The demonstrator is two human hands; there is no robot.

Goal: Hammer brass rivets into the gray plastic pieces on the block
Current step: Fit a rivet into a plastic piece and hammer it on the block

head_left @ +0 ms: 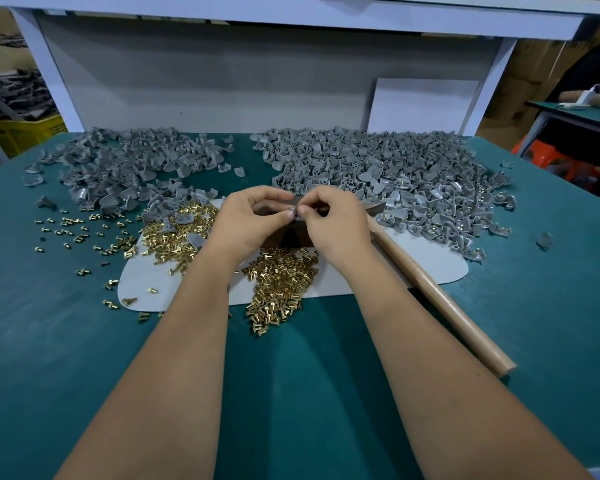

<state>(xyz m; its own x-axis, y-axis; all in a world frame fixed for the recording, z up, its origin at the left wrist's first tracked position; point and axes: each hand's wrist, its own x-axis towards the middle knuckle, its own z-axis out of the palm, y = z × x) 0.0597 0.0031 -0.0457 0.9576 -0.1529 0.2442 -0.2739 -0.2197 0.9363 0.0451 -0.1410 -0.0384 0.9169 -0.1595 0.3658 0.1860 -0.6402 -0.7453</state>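
Observation:
Both hands meet over the dark block (pixel 284 237) at the table's middle. My left hand (pixel 250 220) and my right hand (pixel 329 220) pinch a small gray plastic piece (pixel 292 212) between their fingertips, just above the block. Whether a rivet sits in it is too small to tell. Loose brass rivets (pixel 281 285) lie heaped in front of the block, and more rivets (pixel 174 233) lie to its left. A wooden-handled hammer (pixel 440 299) lies on the table right of my right forearm, its head partly hidden behind my right hand.
A pile of gray plastic pieces (pixel 129 168) covers the back left of the green table (pixel 49 341). A larger gray pile (pixel 395 174), some with brass rivets in them, fills the back right. A white mat (pixel 430 265) lies under the block. Stray rivets (pixel 73 226) dot the left.

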